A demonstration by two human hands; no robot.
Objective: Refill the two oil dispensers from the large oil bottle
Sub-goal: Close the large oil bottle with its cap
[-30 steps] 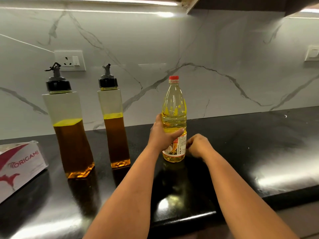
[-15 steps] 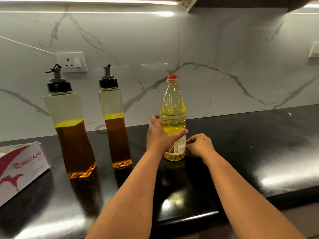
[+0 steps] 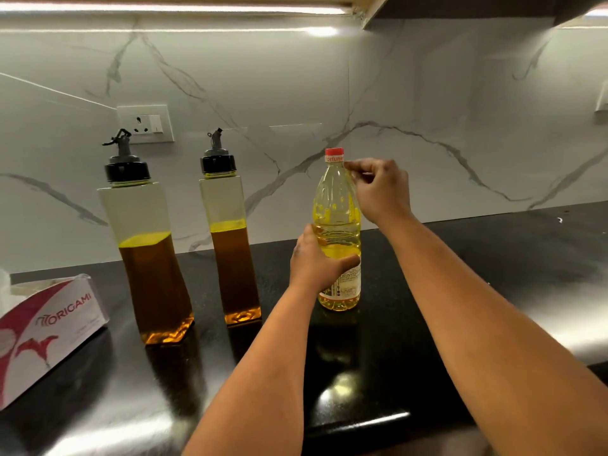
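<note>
The large oil bottle [image 3: 337, 222], clear with yellow oil and a red cap [image 3: 334, 155], stands upright on the black counter [image 3: 460, 274]. My left hand [image 3: 317, 261] grips its lower body around the label. My right hand [image 3: 378, 189] is raised beside the bottle's neck, fingers curled, fingertips just right of the cap and holding nothing. Two tall square dispensers with black pour spouts stand to the left: the nearer left dispenser [image 3: 148, 258] and the right dispenser [image 3: 232, 248]. Both hold dark amber oil to about half height.
A white and red tissue box [image 3: 46, 327] lies at the counter's left edge. A wall socket [image 3: 146, 123] sits on the marble backsplash behind the dispensers. The counter's front edge runs below my forearms; open counter stretches to the right.
My right hand has risen from the counter beside the bottle's base up to the bottle's neck near the cap. My left hand keeps its grip on the bottle.
</note>
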